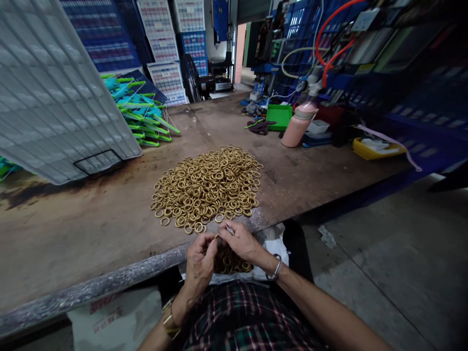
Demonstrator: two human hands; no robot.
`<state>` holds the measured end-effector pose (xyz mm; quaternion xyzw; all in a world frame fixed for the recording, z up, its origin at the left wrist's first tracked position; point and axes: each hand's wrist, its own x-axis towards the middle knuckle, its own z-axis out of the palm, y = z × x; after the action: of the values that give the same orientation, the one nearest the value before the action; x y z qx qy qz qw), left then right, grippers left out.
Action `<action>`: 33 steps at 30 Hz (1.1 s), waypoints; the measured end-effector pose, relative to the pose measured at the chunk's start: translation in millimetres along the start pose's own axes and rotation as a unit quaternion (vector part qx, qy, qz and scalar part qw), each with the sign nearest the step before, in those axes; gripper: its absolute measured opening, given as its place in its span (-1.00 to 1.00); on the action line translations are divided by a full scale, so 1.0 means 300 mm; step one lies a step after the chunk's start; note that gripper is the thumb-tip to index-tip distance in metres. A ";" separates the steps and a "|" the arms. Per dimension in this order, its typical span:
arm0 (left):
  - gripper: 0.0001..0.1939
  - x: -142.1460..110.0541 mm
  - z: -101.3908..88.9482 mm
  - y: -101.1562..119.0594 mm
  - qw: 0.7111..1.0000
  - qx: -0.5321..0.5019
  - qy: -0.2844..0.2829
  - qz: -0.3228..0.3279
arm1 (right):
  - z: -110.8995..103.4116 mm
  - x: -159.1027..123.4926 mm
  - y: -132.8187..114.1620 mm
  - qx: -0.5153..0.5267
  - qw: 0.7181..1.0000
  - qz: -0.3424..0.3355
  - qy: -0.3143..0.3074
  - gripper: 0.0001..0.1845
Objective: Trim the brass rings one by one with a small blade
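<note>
My left hand (199, 261) is closed in a pinch on a brass ring (216, 236) at the table's front edge. Close beside it, my right hand (241, 241) grips a small metal tool (229, 228); most of the tool is hidden by the fingers, so its kind is unclear. The fingertips of both hands nearly meet at the ring. Just beyond them, a broad heap of brass rings (208, 187) is spread on the table. More rings (232, 263) lie below my hands in a white sack or cloth (276, 246) at my lap.
A grey ribbed plastic crate (66, 97) stands tilted at the left, with green and blue plastic pieces (146, 109) behind it. Farther back are a green tray (280, 117), a pink bottle (294, 127) and a yellow tray (378, 147). The table's front edge (109, 275) is wrapped in plastic.
</note>
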<state>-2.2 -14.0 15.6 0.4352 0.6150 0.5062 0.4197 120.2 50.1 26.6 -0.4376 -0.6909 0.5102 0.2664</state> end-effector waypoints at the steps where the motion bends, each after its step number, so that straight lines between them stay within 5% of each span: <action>1: -0.84 -0.002 0.000 0.003 1.000 -0.004 0.000 -0.009 | 0.000 -0.001 -0.001 0.003 1.000 0.000 -0.002 -0.79; 8: -0.78 -0.012 -0.005 0.015 0.999 -0.027 -0.002 -0.031 | 0.007 -0.010 -0.010 -0.023 0.999 -0.018 0.012 -0.81; 16: -0.66 -0.021 -0.017 0.028 0.971 -0.130 -0.129 -0.151 | 0.008 -0.030 -0.012 -0.043 0.999 -0.018 0.004 -0.80; 23: -0.65 -0.027 -0.028 0.017 0.961 -0.180 -0.137 -0.162 | 0.020 -0.021 -0.004 0.016 1.000 -0.003 -0.012 -0.75; 27: -0.66 -0.024 -0.030 0.014 0.964 -0.173 -0.128 -0.158 | 0.022 -0.022 0.000 -0.088 0.996 -0.016 0.008 -0.80; 33: -0.65 -0.016 -0.023 0.021 0.976 -0.133 -0.115 -0.129 | 0.027 -0.041 0.019 -0.293 0.953 -0.064 -0.051 -0.84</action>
<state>-6.8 -19.8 23.2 0.3476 0.5410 0.4715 0.6035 121.3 36.1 19.6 -0.4250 -0.8489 0.2890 0.1234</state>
